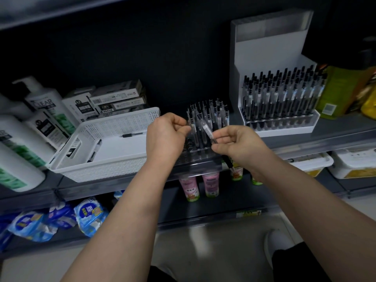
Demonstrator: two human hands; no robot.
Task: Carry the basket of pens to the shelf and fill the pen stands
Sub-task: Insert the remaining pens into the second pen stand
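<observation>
A white perforated basket (pixel 114 167) sits on the grey shelf, left of centre, with two pens lying in it (pixel 132 134). A clear pen stand (pixel 200 159) at the shelf's front edge holds several upright pens. My left hand (pixel 164 139) hovers over the stand's left side, fingers pinched on the top of an upright pen. My right hand (pixel 238 147) holds a tilted pen (pixel 207 131) over the stand, its tip pointing up-left. A white pen stand (pixel 282 127) to the right is packed with black pens.
Shampoo bottles (pixel 43 110) and pen boxes (pixel 116 100) stand left and behind the basket. Green and yellow packets (pixel 341 92) crowd the right. Below are pink cups (pixel 191 188), blue packs (pixel 89 218) and white tubs (pixel 354 163). My shoe (pixel 278 247) is on the floor.
</observation>
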